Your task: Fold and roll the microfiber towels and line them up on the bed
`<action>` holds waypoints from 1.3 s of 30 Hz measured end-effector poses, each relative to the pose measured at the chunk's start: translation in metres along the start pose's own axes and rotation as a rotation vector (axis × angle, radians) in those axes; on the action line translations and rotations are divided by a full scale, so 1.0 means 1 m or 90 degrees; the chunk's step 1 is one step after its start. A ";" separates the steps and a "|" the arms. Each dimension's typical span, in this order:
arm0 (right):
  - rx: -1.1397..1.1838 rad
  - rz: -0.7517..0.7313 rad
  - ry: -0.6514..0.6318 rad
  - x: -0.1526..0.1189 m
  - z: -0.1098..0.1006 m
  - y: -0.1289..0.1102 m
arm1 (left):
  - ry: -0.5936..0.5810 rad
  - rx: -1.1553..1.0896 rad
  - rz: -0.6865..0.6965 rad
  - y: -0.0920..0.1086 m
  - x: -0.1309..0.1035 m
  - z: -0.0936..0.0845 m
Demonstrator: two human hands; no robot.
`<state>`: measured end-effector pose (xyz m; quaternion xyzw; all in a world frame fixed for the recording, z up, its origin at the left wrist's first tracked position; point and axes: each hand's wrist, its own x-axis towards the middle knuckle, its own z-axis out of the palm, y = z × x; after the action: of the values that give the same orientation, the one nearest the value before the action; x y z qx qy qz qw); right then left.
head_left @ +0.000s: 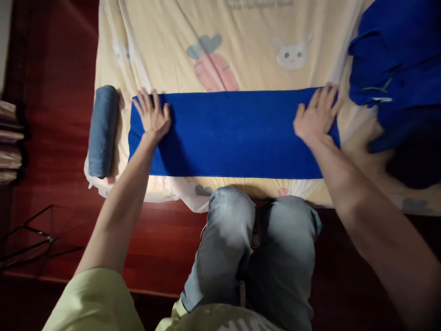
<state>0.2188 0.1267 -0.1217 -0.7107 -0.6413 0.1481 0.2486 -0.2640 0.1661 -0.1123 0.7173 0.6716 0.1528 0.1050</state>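
A blue cloth lies as a long, flat strip across the front part of the bed, its long sides running left to right. My left hand rests on its left end, palm down with the fingers spread. On the right end lies my right hand, also flat with its fingers apart, the fingertips at the cloth's upper right corner. Neither hand grips anything.
A rolled grey-blue towel lies at the bed's left edge. More blue fabric is heaped at the right. The bed sheet has carrot and rabbit prints. A thin black metal stand is on the red floor at the lower left.
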 end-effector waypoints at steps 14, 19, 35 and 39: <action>-0.090 -0.084 -0.160 -0.147 0.000 -0.032 | -0.072 0.031 -0.032 0.039 -0.182 -0.011; -0.209 0.049 -0.094 -0.172 -0.063 0.058 | 0.006 0.025 -0.169 -0.010 -0.209 -0.024; -0.078 0.085 -0.083 -0.266 -0.072 -0.050 | -0.072 -0.165 -0.107 0.105 -0.306 -0.049; -0.117 0.017 -0.007 -0.389 -0.060 -0.082 | -0.106 -0.385 -0.238 0.146 -0.412 -0.032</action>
<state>0.1298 -0.2614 -0.0695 -0.7380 -0.6440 0.0959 0.1773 -0.1606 -0.2573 -0.0631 0.5283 0.7048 0.2638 0.3931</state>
